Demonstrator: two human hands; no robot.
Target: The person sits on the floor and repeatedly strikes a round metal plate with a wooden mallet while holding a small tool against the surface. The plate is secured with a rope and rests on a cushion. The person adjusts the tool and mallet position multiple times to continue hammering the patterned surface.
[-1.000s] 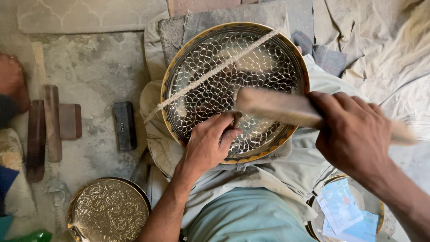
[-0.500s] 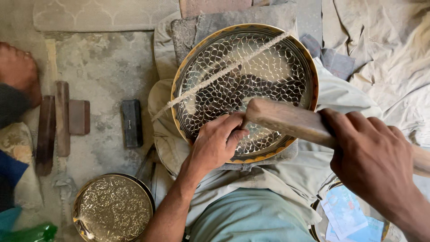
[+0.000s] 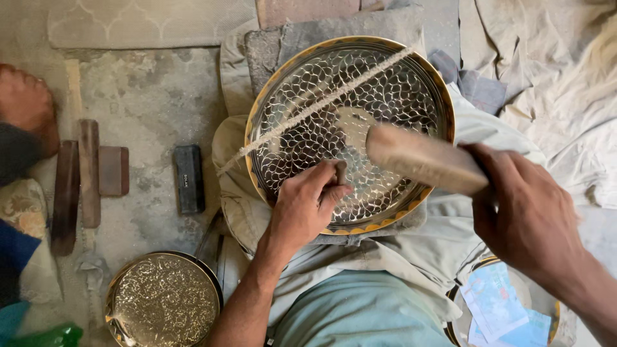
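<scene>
The left hand (image 3: 307, 204) pinches a small punch (image 3: 340, 173) upright on the engraved brass tray (image 3: 350, 132). The right hand (image 3: 530, 215) has its grip closed around a wooden mallet (image 3: 424, 159) raised just above the tray's right half.

Bare floor (image 3: 148, 109) lies open at nine o'clock of the tray (image 3: 350, 132), up to the black block (image 3: 189, 178) and wooden sticks (image 3: 80, 183). A cord (image 3: 315, 106) crosses the tray's upper face. At seven o'clock a brass plate (image 3: 164, 301) fills the floor; crumpled cloth (image 3: 546, 71) crowds two o'clock.
</scene>
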